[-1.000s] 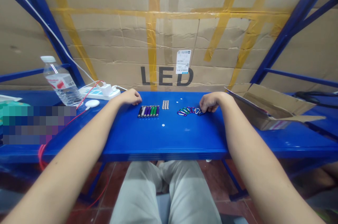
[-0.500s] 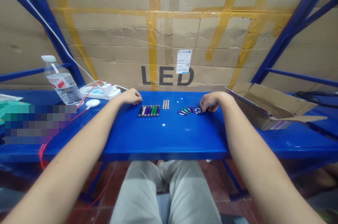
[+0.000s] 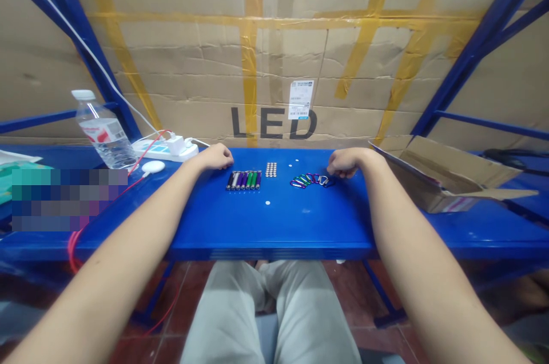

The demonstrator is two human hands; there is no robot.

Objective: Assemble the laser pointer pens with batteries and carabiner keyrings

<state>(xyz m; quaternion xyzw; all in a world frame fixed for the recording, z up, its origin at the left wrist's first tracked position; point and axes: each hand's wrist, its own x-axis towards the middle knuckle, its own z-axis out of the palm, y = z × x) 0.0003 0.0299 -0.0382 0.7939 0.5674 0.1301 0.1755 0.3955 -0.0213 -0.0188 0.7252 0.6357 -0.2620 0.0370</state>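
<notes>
On the blue table lie a row of several small coloured cylinders, a block of small silver button cells and a row of coloured carabiner clips. My left hand rests curled on the table just left of and behind the cylinders, with nothing visible in it. My right hand lies curled at the right end of the clips, fingertips touching or almost touching the last one.
A water bottle, a white power strip with red and white cables, and a white round puck sit at the left. An open cardboard box stands at the right. A taped cardboard wall marked LED closes the back.
My right hand has drawn back slightly from the clips' right end. The view has shifted a little; the left hand stays put.
</notes>
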